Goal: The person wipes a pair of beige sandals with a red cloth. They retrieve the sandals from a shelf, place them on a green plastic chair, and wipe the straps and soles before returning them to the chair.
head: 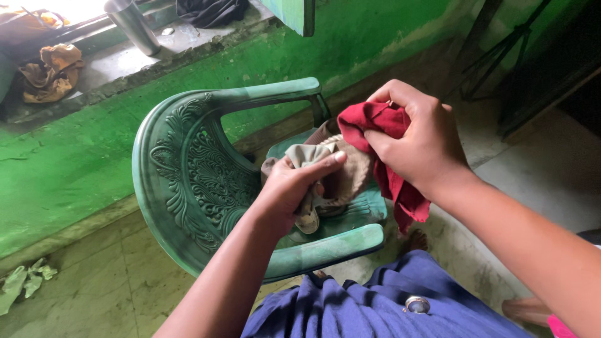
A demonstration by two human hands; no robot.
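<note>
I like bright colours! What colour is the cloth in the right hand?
Red. The right hand grips a red cloth, best seen in the head view.

Beneath the left hand's fingers (313, 170), the beige cloth (307, 156) hides the chair seat (366, 206); behind the right hand's fingers (385, 143), the red cloth (391, 181) is partly covered (its shape unclear).

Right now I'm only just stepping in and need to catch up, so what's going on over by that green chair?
A person stands over a green plastic chair. Their left hand grips a beige cloth, and their right hand clutches a red cloth that hangs down. A brownish cloth lies bunched on the chair's seat between the hands. A steel tumbler stands on the ledge behind.
</note>
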